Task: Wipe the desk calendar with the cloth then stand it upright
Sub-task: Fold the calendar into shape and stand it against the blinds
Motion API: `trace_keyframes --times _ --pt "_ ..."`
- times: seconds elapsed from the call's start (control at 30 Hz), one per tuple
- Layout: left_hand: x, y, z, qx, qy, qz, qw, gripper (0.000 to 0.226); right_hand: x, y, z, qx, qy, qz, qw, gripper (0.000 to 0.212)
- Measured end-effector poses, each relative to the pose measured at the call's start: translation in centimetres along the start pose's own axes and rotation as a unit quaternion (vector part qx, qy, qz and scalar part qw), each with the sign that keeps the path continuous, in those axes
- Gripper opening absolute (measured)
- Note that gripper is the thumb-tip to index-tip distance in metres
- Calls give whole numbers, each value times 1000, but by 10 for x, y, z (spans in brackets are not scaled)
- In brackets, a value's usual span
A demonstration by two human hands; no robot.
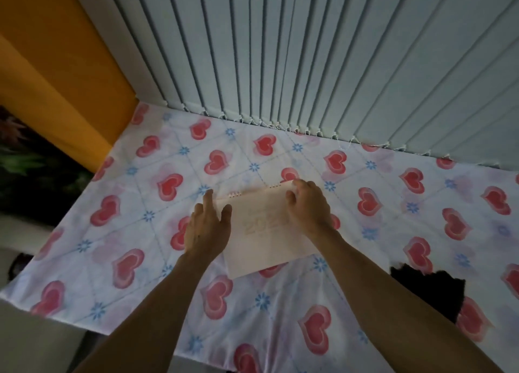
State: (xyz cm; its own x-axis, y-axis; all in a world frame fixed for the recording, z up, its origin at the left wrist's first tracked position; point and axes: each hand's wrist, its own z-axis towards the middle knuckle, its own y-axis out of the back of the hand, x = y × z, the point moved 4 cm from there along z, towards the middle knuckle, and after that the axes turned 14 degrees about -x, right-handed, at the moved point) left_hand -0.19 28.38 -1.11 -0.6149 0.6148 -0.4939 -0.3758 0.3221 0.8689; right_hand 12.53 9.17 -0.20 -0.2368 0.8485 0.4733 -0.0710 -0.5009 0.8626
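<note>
A pale pink desk calendar point(262, 242) with spiral binding along its far edge and faint year digits on its cover rests on the heart-patterned tablecloth point(118, 263). My left hand point(207, 226) grips its left edge, thumb on the cover. My right hand point(307, 204) holds its far right corner, fingers curled over the bound edge. A black cloth point(429, 291) lies on the table to the right of my right forearm, apart from both hands.
Pale vertical blinds point(309, 64) hang along the table's far edge. An orange wall point(56, 78) stands at the left. The table's left edge point(28, 302) drops to a pale floor, with dark foliage further left.
</note>
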Motion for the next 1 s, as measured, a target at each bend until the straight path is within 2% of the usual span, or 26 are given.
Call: trace_keyframes --times 0.2,0.4,0.53,0.7,0.9,1.0 --pt "-4 -5 8 28 71 -47 996 60 -5 -6 9 11 -48 -40 998 41" --pt "-10 -6 10 30 142 -84 986 56 -8 -5 12 7 -100 7 995 40" --pt "-18 -3 19 29 185 -146 971 51 -10 4 10 -10 -151 50 987 36" --pt "-42 13 37 -7 204 -237 950 28 -12 22 14 -32 -230 184 955 30" --pt "-81 35 53 -19 156 -294 943 40 -3 67 29 -108 -252 253 928 17" --pt "-102 43 57 -13 137 -335 932 38 -1 84 39 -121 -250 275 921 30"
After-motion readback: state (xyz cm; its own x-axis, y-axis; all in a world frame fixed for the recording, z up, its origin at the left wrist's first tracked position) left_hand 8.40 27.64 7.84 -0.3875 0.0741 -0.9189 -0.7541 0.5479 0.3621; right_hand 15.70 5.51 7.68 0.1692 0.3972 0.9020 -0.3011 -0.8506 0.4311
